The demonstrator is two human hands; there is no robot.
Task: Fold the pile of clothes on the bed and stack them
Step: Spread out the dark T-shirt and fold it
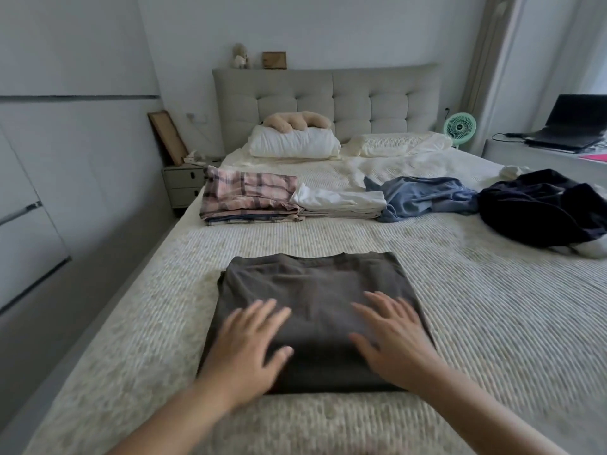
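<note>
Grey-brown tee is where we're at right now, but going big to small: the bed [460, 290] has a ribbed cream cover, and further up it sit two folded stacks side by side, a pink plaid stack [249, 198] touching a white stack [338, 201]. Right of those, a crumpled blue garment [423, 197] and a dark navy heap [545, 208] aren't folded yet, so we'd guess we're somewhere past halfway. The grey-brown shirt [315, 297] lies near the foot of the bed, already folded into a neat rectangle, well apart from the stacks. Our left hand [244, 351] and right hand [394, 343] are both over its near half, fingers spread and flat, gripping nothing; it's a bit motion-blurred, so we can't tell for sure whether the palms are pressing or just above the cloth. Looks like the smoothing step to us. Next move probably calls for sliding fingers under the near edge, lifting the whole thing without letting the fold flop open, and setting it onto one of the stacks.
</note>
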